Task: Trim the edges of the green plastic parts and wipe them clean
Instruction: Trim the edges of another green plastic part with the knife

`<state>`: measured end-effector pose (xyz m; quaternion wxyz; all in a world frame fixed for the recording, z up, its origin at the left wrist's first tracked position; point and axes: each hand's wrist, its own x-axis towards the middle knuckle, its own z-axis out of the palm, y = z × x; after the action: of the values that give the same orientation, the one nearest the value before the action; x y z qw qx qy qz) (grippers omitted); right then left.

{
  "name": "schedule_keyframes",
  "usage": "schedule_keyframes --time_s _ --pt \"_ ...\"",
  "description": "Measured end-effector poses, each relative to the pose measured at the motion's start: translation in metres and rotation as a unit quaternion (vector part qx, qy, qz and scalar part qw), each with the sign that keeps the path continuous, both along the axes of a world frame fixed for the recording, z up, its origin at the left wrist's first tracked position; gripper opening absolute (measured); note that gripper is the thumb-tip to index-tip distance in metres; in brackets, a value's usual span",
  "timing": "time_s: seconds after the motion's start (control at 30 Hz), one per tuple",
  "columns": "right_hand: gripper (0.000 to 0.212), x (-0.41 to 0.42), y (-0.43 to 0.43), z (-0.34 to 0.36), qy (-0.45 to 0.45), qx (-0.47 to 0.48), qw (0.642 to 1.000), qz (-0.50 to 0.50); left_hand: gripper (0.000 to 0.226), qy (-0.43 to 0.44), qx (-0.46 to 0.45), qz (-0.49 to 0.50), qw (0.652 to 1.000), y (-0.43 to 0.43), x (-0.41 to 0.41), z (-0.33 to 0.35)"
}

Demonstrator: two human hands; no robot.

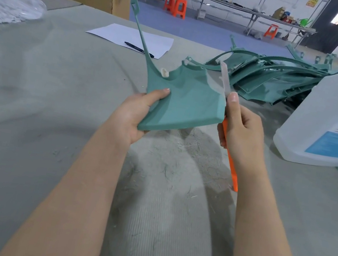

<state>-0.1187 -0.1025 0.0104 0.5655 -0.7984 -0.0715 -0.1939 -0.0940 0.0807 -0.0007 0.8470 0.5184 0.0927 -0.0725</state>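
Left hand (133, 117) is pinching the green part (182, 100) by its corner while right hand (243, 136) is gripping an orange knife (229, 158), blade just above its thumb; a slip risks gouging the plastic

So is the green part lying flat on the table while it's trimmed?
No, the left hand holds the green part up off the table while the right hand holds the knife at its right edge.

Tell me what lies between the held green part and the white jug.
In the head view: the right hand, gripping an orange-handled knife against the green part, then bare table before the jug.
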Motion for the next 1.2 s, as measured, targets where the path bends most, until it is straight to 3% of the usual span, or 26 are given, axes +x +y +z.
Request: schedule_keyframes --time_s 1.2 --pt "0.057 -0.0003 -0.0008 0.0006 0.014 0.027 0.999 0.019 0.011 0.017 -0.021 0.001 1.000 -0.0032 -0.0029 0.0036"
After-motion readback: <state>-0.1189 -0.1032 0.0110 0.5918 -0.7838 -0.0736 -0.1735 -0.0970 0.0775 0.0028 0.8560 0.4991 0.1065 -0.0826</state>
